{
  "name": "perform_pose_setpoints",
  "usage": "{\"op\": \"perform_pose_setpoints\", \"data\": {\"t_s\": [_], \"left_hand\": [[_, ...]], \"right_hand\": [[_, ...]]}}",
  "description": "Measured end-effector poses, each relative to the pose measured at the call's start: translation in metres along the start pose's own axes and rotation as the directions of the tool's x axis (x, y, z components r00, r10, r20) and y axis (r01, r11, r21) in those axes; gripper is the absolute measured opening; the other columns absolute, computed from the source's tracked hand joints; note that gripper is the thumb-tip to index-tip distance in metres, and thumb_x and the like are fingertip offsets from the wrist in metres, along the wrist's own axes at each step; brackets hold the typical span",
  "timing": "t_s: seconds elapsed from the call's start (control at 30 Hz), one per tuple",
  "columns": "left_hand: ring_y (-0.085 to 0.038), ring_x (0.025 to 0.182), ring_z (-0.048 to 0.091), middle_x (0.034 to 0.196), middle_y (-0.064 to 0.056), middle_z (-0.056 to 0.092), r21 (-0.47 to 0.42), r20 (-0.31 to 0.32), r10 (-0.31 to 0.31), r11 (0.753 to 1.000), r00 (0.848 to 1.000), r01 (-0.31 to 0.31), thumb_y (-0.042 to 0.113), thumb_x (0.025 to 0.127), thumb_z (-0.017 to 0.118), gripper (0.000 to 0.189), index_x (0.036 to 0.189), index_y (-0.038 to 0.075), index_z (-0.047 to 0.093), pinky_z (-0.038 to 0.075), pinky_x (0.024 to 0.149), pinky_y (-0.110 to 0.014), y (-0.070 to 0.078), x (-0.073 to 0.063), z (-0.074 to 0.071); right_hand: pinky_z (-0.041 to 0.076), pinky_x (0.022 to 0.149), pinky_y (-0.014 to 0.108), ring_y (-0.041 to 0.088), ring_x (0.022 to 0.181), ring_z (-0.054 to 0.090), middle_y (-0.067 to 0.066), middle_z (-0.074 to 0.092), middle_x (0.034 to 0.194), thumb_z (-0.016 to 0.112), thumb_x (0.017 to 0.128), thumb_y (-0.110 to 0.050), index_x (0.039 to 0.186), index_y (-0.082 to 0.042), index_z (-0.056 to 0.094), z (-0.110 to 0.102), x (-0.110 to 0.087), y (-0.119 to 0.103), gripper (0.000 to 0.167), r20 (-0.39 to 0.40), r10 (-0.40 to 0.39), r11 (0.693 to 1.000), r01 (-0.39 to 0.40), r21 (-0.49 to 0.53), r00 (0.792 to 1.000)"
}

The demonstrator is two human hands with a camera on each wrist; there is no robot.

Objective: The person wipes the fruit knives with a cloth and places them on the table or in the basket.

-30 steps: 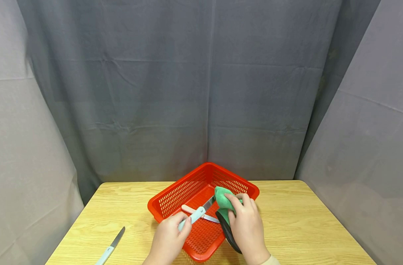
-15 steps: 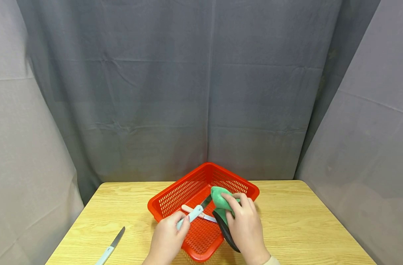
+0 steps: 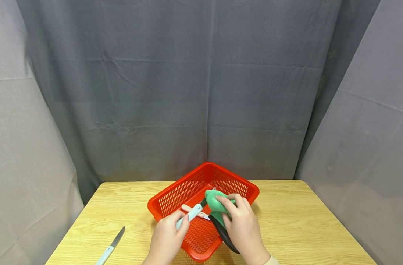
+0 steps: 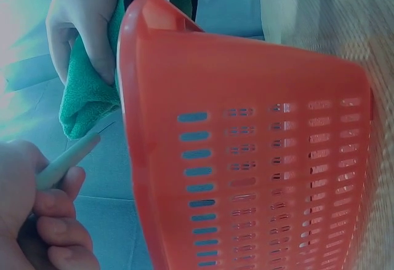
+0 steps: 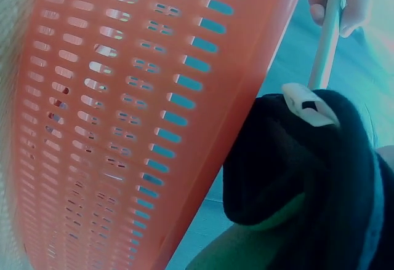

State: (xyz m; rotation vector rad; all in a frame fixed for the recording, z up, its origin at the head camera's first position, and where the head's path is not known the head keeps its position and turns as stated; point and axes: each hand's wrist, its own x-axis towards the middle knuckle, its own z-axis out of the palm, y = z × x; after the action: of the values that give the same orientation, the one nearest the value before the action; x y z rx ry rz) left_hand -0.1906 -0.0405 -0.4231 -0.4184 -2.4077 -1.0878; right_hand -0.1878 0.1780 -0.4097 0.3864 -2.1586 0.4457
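- Head view: left hand (image 3: 168, 233) was clamped on the pale blue handle of a knife (image 3: 189, 217), thumb along the handle, blade angled up and away to the right.
- Right hand (image 3: 242, 228) pinched a green cloth (image 3: 214, 201) between thumb and fingers; the cloth was wrapped over the blade's middle, tip poking out past its far edge.
- Knife and cloth were both above the red basket (image 3: 179, 187), nearer its right side; the two hands were apart.
- Black border (image 3: 224, 235) of the cloth hung below the right hand, across the basket's near right rim.
- Utensil (image 3: 187, 208) with a pale pink handle lay inside the basket, its far end hidden behind the cloth.
- Second knife (image 3: 110, 246), also pale blue handled, lay on the wood-look table (image 3: 304, 221), left of the basket, handle cut off by the frame edge.
- Grey curtain (image 3: 148, 92) stood behind the table; paler fabric hung at both sides. Light sleeve (image 3: 271, 261) showed at the right wrist.
- Left wrist view: fingers were curled round the handle, just outside the slotted basket wall; blade mostly hidden.
- Right wrist view: white tag (image 5: 311, 105) stuck out from the black border; right fingers' grip could not be told there.
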Motion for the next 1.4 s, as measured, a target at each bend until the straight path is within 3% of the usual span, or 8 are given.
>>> {"op": "perform_pose_setpoints", "data": {"t_s": [0.37, 0.83, 1.03, 1.23, 1.4], "left_hand": [[0.002, 0.052, 0.034, 0.06, 0.014, 0.042, 0.006, -0.002, -0.007, 1.0, 1.0, 0.008, 0.015, 0.093, 0.07, 0.017, 0.078, 0.021, 0.064, 0.032, 0.049, -0.018, 0.0011, -0.0001, -0.0007], [0.004, 0.053, 0.033, 0.06, 0.016, 0.04, -0.004, -0.067, 0.088, 0.996, 0.994, -0.089, 0.011, 0.089, 0.073, 0.018, 0.077, 0.021, 0.063, 0.03, 0.048, -0.015, 0.0004, -0.0011, 0.0012], [0.006, 0.053, 0.032, 0.062, 0.017, 0.041, -0.011, -0.097, 0.14, 0.99, 0.985, -0.141, 0.009, 0.087, 0.075, 0.018, 0.078, 0.02, 0.063, 0.028, 0.049, -0.011, -0.0006, -0.001, 0.0028], [0.005, 0.054, 0.033, 0.062, 0.017, 0.043, -0.015, -0.088, 0.138, 0.99, 0.986, -0.14, 0.009, 0.087, 0.075, 0.018, 0.077, 0.019, 0.063, 0.03, 0.049, -0.012, -0.0007, -0.0016, 0.004], [0.005, 0.054, 0.034, 0.062, 0.017, 0.043, -0.014, -0.082, 0.135, 0.991, 0.987, -0.136, 0.009, 0.087, 0.075, 0.017, 0.077, 0.019, 0.064, 0.03, 0.049, -0.012, -0.0001, -0.0014, 0.0047]], "right_hand": [[0.057, 0.069, 0.032, 0.017, 0.086, 0.059, 0.0, 0.064, 0.103, 0.091, 0.068, 0.002, 0.113, -0.024, 0.077, 0.0019, -0.0014, 0.0001, 0.054, 0.041, -0.021, 1.0, 0.021, 0.003, 0.999], [0.058, 0.071, 0.032, 0.017, 0.088, 0.06, -0.001, 0.065, 0.105, 0.091, 0.067, 0.002, 0.113, -0.025, 0.077, 0.0014, -0.0022, -0.0002, 0.055, 0.07, -0.023, 1.0, 0.022, 0.017, 0.997], [0.057, 0.07, 0.033, 0.019, 0.086, 0.059, 0.002, 0.064, 0.103, 0.09, 0.067, 0.004, 0.113, -0.023, 0.077, 0.0023, -0.0013, 0.0022, 0.054, 0.037, 0.0, 1.0, -0.001, 0.013, 0.999], [0.057, 0.072, 0.037, 0.024, 0.085, 0.06, 0.006, 0.063, 0.101, 0.087, 0.066, 0.007, 0.111, -0.02, 0.077, 0.0044, -0.0014, 0.0055, 0.054, -0.017, 0.022, 1.0, -0.021, 0.002, 1.0], [0.056, 0.071, 0.039, 0.024, 0.085, 0.058, 0.007, 0.064, 0.102, 0.088, 0.067, 0.007, 0.113, -0.02, 0.077, 0.0037, -0.0018, 0.0056, 0.055, -0.017, 0.077, 0.997, -0.077, -0.015, 0.997]]}}
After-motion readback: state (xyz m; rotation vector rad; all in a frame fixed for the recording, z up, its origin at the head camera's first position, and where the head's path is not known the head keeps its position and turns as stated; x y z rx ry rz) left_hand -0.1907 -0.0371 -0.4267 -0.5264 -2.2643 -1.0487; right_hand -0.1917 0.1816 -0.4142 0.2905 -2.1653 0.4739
